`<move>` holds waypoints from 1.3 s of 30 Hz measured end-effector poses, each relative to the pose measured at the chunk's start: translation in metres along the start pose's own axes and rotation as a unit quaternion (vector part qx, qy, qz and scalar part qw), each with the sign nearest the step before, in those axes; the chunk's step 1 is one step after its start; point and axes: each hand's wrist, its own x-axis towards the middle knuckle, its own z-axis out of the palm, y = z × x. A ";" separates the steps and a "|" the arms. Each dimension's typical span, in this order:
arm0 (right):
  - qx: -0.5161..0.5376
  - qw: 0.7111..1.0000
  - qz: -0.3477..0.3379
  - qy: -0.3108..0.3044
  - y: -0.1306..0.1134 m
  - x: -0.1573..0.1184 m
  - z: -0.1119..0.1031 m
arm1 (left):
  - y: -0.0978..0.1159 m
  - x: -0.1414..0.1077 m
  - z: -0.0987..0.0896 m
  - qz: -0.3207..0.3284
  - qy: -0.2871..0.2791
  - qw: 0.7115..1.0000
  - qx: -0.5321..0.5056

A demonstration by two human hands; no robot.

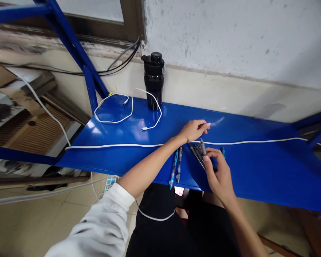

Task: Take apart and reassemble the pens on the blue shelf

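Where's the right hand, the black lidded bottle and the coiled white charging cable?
right hand (219, 175): head view, point on the back of the hand.
black lidded bottle (153, 87): head view, point on the upper body, below the lid.
coiled white charging cable (112, 122): head view, point on the lower edge of the loop.

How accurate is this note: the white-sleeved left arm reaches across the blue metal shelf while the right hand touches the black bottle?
Not quite: the head view shows the right hand at the dark pens, not the black bottle. The white-sleeved left arm does reach across the blue metal shelf.
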 end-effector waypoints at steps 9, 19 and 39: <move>0.243 0.961 -0.007 0.133 -0.006 0.085 0.001 | -0.001 -0.001 0.001 0.015 0.005 1.000 -0.019; -0.026 0.989 -0.140 0.033 0.069 0.186 0.031 | -0.012 0.005 -0.002 -0.015 0.149 0.986 -0.079; -0.127 0.974 -0.186 -0.031 0.081 0.171 0.025 | 0.010 -0.006 -0.017 -0.020 0.171 0.950 -0.262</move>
